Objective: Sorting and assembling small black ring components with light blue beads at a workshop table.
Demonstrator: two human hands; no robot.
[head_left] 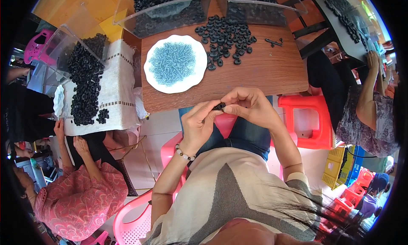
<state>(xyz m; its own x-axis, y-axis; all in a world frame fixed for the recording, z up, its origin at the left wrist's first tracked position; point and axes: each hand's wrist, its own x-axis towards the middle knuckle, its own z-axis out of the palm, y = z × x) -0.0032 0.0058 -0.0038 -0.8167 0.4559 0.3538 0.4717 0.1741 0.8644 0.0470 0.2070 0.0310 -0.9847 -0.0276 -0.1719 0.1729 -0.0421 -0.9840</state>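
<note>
Just off the near edge of a brown wooden table (263, 75), both my hands meet over my lap. My left hand (198, 122) pinches a small black plastic part (219, 106) between thumb and fingertips. From the other side my right hand (248, 106) has its thumb and index finger closed at the same part. Whether a smaller piece sits in the right fingertips is hidden. On the table, a white scalloped plate (203, 77) holds many tiny clear bluish pieces. Loose black parts (227, 36) lie in a pile to the right of the plate.
Two clear bins (170, 21) of black parts stand at the table's far side. A small dark rod-like piece (274, 42) lies far right. On the left, a cloth-covered table (121, 83) bears another black heap (87, 83); a co-worker in pink sits there. A red stool (307, 122) stands right.
</note>
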